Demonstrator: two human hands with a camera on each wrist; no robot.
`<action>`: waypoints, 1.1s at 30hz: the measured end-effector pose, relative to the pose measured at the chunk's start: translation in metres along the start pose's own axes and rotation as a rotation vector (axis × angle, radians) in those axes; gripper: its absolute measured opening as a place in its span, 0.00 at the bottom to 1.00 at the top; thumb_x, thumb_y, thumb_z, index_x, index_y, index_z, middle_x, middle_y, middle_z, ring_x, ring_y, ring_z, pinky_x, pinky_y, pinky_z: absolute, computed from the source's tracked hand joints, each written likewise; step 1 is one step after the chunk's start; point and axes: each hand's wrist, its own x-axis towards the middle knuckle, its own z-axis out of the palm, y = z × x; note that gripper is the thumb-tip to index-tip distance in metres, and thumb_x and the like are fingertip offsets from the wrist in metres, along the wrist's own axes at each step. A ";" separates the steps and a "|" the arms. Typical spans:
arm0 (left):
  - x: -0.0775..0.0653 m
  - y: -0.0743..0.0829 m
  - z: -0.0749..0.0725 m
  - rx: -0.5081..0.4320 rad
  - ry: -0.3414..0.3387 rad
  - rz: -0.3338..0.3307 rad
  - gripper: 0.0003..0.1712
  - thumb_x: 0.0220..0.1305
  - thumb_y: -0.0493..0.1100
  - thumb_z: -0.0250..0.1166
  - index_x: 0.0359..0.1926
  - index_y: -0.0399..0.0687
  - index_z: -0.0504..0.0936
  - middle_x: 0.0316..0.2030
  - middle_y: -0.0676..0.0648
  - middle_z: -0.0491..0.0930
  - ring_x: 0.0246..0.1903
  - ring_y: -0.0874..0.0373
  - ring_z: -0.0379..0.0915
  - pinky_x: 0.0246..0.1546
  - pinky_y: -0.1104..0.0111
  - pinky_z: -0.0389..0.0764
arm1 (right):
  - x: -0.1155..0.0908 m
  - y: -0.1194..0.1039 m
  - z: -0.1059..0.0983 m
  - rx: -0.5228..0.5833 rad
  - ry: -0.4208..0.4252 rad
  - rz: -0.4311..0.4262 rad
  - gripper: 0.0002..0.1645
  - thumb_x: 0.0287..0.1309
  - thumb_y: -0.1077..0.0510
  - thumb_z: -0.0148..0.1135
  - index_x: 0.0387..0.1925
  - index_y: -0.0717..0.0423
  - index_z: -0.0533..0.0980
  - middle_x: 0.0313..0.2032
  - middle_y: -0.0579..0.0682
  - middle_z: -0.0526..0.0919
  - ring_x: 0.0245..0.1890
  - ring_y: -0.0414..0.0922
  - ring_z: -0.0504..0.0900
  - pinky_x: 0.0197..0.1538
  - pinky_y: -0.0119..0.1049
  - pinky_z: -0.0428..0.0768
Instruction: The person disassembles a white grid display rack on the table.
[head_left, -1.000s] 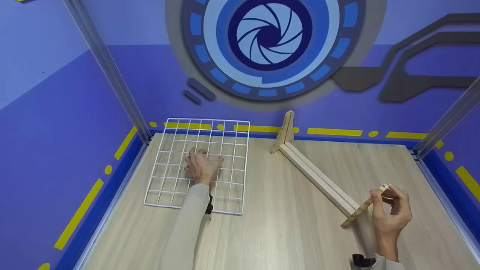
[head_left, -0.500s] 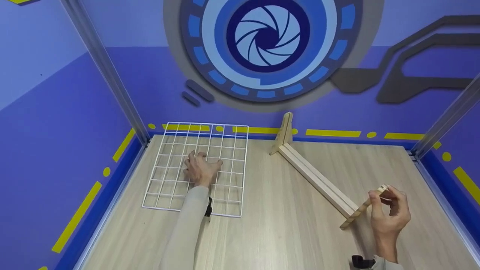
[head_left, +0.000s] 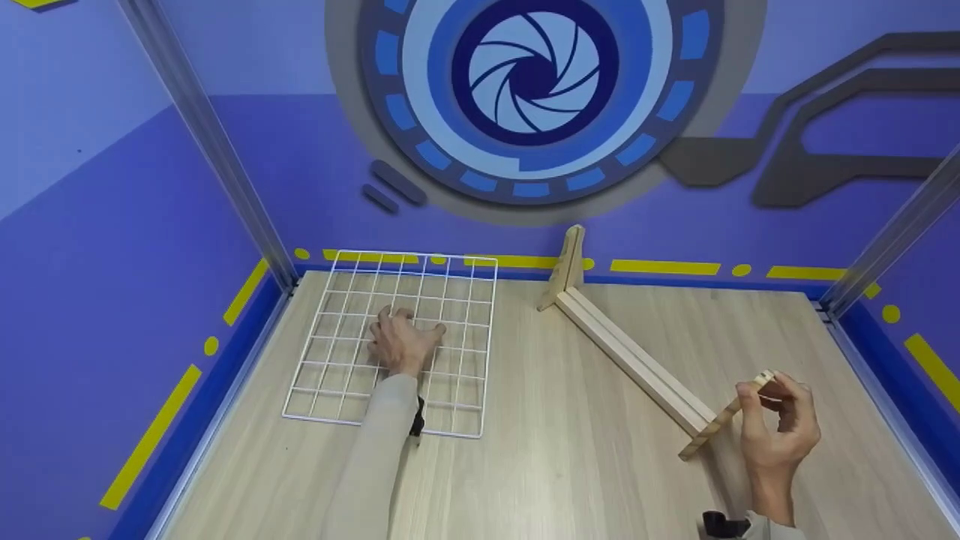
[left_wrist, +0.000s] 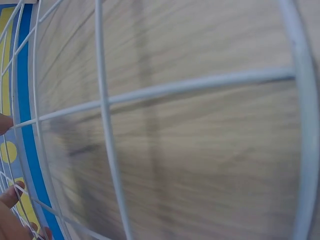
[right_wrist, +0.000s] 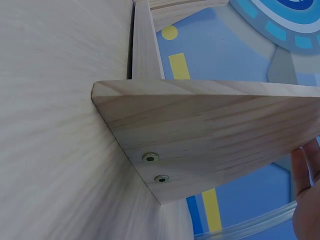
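A white wire grid panel [head_left: 489, 345] stands a little tilted at the left, its far edge overlapping the back wall in the head view. My left hand [head_left: 406, 341] grips its wires with spread, bent fingers; in the left wrist view some fingertips [left_wrist: 19, 186] reach the wires. On the right lies a wooden stand: a long slotted bar [head_left: 621, 352] with an upright end piece at each side. My right hand [head_left: 780, 427] pinches the top of the near end piece [right_wrist: 200, 130] between thumb and fingers. Two hex-socket bolts [right_wrist: 151, 157] show in that piece's outer face.
The far end piece [head_left: 570, 262] rises close to the purple back wall [head_left: 660, 225]. Metal frame posts [head_left: 217, 150] stand at the corners. A pale wood tabletop [head_left: 555, 465] lies under everything, with a bare stretch between the panel and the stand.
The grid panel's far edge has dropped slightly, with my left hand still on it. My right hand and the stand hold their place; the head view has shifted a little.
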 end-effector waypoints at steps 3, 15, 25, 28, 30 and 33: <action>-0.001 -0.001 0.001 -0.011 0.006 0.004 0.37 0.38 0.65 0.79 0.47 0.49 0.85 0.64 0.43 0.71 0.58 0.41 0.66 0.52 0.40 0.67 | 0.000 0.000 0.000 -0.009 -0.003 -0.003 0.23 0.45 0.76 0.69 0.46 0.80 0.76 0.35 0.59 0.82 0.35 0.43 0.82 0.41 0.27 0.78; -0.005 -0.007 0.005 0.021 -0.029 -0.022 0.39 0.36 0.67 0.78 0.48 0.50 0.84 0.65 0.44 0.70 0.59 0.39 0.65 0.54 0.38 0.64 | -0.001 -0.001 -0.002 -0.007 0.010 -0.013 0.23 0.44 0.76 0.69 0.46 0.80 0.76 0.34 0.59 0.81 0.34 0.42 0.82 0.41 0.27 0.78; -0.006 -0.014 0.007 0.058 -0.070 -0.034 0.42 0.37 0.67 0.78 0.52 0.52 0.83 0.62 0.43 0.71 0.60 0.39 0.65 0.55 0.37 0.63 | -0.002 -0.002 0.000 0.002 0.010 -0.004 0.22 0.44 0.77 0.69 0.46 0.80 0.76 0.34 0.59 0.81 0.34 0.42 0.82 0.41 0.28 0.79; -0.005 -0.016 0.006 0.068 -0.070 -0.034 0.40 0.37 0.66 0.78 0.51 0.51 0.83 0.60 0.43 0.73 0.60 0.39 0.65 0.55 0.36 0.63 | -0.001 -0.002 0.001 -0.003 0.004 -0.003 0.23 0.44 0.76 0.69 0.46 0.80 0.76 0.34 0.59 0.82 0.34 0.42 0.82 0.41 0.28 0.79; -0.004 -0.017 0.007 0.073 -0.066 -0.035 0.39 0.36 0.65 0.77 0.49 0.50 0.84 0.57 0.43 0.75 0.58 0.39 0.66 0.54 0.37 0.63 | 0.000 -0.003 0.001 -0.009 0.003 -0.001 0.23 0.44 0.76 0.69 0.46 0.80 0.76 0.35 0.58 0.82 0.35 0.42 0.82 0.41 0.29 0.78; -0.003 -0.018 0.009 0.078 -0.066 -0.035 0.39 0.35 0.65 0.77 0.48 0.50 0.84 0.53 0.43 0.76 0.57 0.39 0.67 0.54 0.37 0.64 | 0.000 -0.002 0.001 -0.019 0.006 -0.001 0.23 0.44 0.76 0.69 0.46 0.80 0.76 0.35 0.58 0.82 0.35 0.42 0.82 0.41 0.29 0.78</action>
